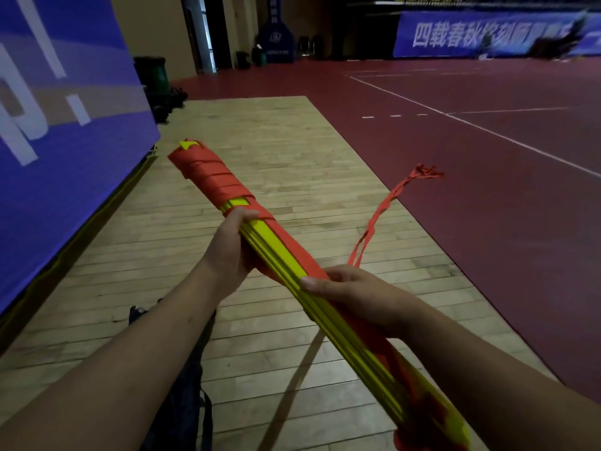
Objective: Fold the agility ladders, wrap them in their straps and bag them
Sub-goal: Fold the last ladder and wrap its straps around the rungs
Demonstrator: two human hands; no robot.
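Note:
A folded agility ladder (276, 252), a stack of yellow rungs, runs diagonally from upper left to lower right, held above the floor. Orange strap is wound round its far end (211, 175). My left hand (229, 250) grips the bundle near its middle, just below the wound section. My right hand (349, 292) grips the bundle lower down and holds the strap there. The loose strap tail (387, 205) flies up and to the right, its frayed end in the air. A dark bag (182, 395) lies on the floor under my left forearm.
I stand on a strip of pale wooden floor (260, 131) beside a red court with white lines (487, 131). A large blue banner (65, 125) stands close on the left. Green bins and dark gear (156, 83) sit at its far end.

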